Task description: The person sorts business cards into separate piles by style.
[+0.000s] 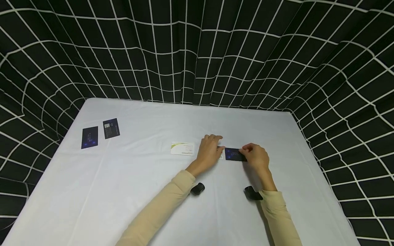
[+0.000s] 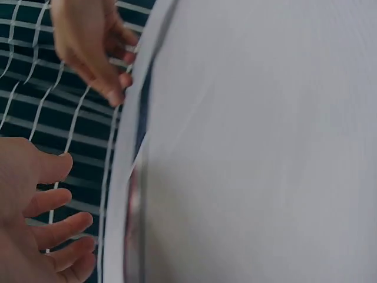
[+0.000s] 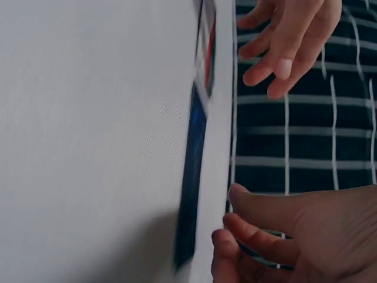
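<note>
A dark blue card [image 1: 233,154] lies flat on the white cloth, end to end with a pale card [image 1: 221,156] that my left hand mostly hides in the head view. The right wrist view shows a red line on this pale card [image 3: 206,53]. My right hand [image 1: 256,156] is at the right end of the blue card, its bent fingers close over it; in the right wrist view a strip of cloth shows between fingertips and card. Above the pale card, my left hand [image 1: 209,148] has its fingers spread and loose, holding nothing.
Left of my left hand lies a white card with a green-yellow curve [image 1: 182,149]. Two dark cards, one plain blue [image 1: 90,137] and one with a square code [image 1: 111,128], lie at the table's far left. Black curtain with a white grid [image 1: 197,51] surrounds the table.
</note>
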A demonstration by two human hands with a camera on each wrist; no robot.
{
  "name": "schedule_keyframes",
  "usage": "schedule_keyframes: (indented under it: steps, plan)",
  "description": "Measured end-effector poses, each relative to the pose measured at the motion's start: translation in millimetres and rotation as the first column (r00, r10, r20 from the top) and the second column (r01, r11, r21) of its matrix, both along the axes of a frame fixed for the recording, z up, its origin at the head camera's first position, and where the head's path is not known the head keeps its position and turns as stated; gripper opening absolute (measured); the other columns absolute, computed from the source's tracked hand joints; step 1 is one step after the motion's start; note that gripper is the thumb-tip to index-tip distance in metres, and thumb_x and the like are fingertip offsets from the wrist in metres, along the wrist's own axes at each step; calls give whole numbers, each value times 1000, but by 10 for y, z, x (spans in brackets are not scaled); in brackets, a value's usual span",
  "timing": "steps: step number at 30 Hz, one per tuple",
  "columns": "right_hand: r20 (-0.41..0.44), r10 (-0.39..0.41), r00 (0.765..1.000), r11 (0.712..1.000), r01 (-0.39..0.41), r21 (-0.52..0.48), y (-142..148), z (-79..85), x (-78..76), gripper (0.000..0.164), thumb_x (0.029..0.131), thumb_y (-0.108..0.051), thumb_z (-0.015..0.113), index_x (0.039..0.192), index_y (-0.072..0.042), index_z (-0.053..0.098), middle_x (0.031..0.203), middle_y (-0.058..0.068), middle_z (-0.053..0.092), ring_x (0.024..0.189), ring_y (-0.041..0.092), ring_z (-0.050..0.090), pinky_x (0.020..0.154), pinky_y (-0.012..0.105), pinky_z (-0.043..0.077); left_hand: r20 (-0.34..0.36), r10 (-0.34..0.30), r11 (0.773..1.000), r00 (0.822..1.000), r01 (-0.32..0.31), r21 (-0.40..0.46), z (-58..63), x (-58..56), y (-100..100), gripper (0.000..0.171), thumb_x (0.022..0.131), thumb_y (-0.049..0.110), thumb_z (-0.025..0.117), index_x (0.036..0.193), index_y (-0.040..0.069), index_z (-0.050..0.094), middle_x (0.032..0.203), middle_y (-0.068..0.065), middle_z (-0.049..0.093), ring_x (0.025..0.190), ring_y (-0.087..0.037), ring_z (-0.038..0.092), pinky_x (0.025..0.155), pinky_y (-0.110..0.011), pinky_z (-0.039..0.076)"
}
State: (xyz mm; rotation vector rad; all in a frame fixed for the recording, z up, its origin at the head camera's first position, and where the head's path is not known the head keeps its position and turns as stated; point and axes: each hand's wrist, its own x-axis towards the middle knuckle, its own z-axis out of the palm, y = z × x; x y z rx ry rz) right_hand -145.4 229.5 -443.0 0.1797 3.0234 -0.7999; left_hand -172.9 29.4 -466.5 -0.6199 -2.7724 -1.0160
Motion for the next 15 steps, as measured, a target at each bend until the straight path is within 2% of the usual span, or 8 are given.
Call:
schedule_keyframes:
  steps: [3, 5, 9, 12, 15]
  plan:
    - [-23, 105, 994, 994, -106, -37, -279, 67, -41, 29, 90, -23, 71, 105, 1, 70, 88, 12, 68, 68, 21, 55, 56, 29, 40, 71, 83, 990, 994, -90, 108, 61, -110, -319, 43, 95, 21, 65, 132, 3, 57, 122, -16, 62, 110, -29, 53, 94, -39, 42]
    - [-22, 188, 982, 979, -189, -77, -524, 133, -78, 25, 88, -20, 74, 104, -1, 71, 86, 8, 66, 68, 20, 56, 57, 28, 40, 132, 154, 970, 979, -175, 167, 105, -186, -567, 44, 95, 20, 64, 135, 2, 54, 123, -19, 60, 111, -32, 53, 94, -42, 43]
    - [-37, 353, 935, 928, -355, -116, -1040, 248, -171, 23, 84, -15, 78, 104, -4, 71, 85, 3, 65, 70, 17, 61, 59, 28, 45, 208, 301, 908, 931, -346, 235, 160, -273, -1106, 45, 96, 18, 62, 137, 1, 51, 127, -21, 57, 115, -35, 50, 95, -46, 43]
    - [-39, 452, 891, 886, -454, -96, -1386, 298, -246, 26, 83, -13, 79, 106, -5, 72, 88, 3, 65, 74, 16, 60, 64, 30, 47, 247, 387, 858, 889, -445, 256, 180, -257, -1497, 46, 97, 17, 60, 138, 1, 49, 131, -22, 53, 119, -36, 47, 97, -46, 42]
    - [-26, 527, 850, 846, -527, -79, -1688, 326, -343, 28, 83, -13, 79, 109, -6, 71, 92, 5, 65, 77, 17, 60, 68, 33, 47, 274, 442, 816, 854, -510, 272, 169, -199, -1824, 47, 98, 17, 58, 139, -1, 46, 133, -23, 50, 120, -37, 45, 99, -47, 40]
